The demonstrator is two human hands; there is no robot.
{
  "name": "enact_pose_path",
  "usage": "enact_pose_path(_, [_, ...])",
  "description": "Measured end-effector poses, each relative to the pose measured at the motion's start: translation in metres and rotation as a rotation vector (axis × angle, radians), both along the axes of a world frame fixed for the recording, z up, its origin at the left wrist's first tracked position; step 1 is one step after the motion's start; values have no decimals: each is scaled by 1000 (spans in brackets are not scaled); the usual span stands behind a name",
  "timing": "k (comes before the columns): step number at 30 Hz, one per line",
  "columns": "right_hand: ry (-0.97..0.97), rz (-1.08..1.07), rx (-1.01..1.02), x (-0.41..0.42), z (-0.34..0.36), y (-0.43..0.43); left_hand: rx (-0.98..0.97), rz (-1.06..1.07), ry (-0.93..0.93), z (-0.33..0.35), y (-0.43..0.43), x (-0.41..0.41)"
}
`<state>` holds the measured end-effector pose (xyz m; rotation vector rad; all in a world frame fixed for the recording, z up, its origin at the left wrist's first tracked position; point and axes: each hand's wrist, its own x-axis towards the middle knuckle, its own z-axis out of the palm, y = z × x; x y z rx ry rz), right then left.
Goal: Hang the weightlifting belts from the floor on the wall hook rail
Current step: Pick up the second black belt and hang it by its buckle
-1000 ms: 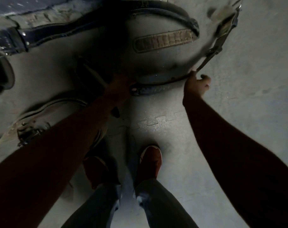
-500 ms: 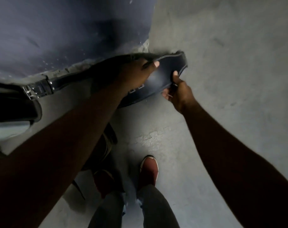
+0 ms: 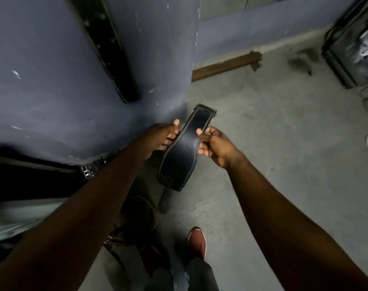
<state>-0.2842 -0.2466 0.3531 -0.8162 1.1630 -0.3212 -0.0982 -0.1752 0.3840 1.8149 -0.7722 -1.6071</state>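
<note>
A black leather weightlifting belt (image 3: 184,152) is held up off the floor in front of a blue-grey wall corner. My left hand (image 3: 162,135) grips its left edge and my right hand (image 3: 213,143) grips its right edge; its narrow end points up and away, its wide part hangs toward me. A second black belt (image 3: 109,49) hangs flat against the wall at upper left. Another belt with a metal buckle (image 3: 88,170) lies along the wall's foot, and a coiled belt (image 3: 140,217) lies on the floor below my arms. No hook rail is visible.
The concrete floor (image 3: 283,164) spreads to the right. A wooden plank (image 3: 227,65) lies at the far wall's base. A dark framed object (image 3: 351,43) stands at the upper right. My red shoes (image 3: 196,242) stand below.
The belt has been lifted from the floor and turned so its narrow end points up. Both hands rose with it, and my view tilted up to the wall.
</note>
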Motion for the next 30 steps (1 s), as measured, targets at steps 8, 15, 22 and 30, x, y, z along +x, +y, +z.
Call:
enact_pose_path(8, [64, 437, -167, -9, 143, 70, -82, 160, -54, 143, 61, -13])
enact_pose_path(15, [-125, 307, -349, 8, 277, 56, -225, 188, -228, 238, 114, -33])
enact_pose_path(22, [-191, 559, -735, 29, 396, 55, -486, 269, -334, 321, 151, -51])
enact_pose_path(30, [-468, 546, -1046, 53, 527, 85, -827, 448, -474, 440, 171, -38])
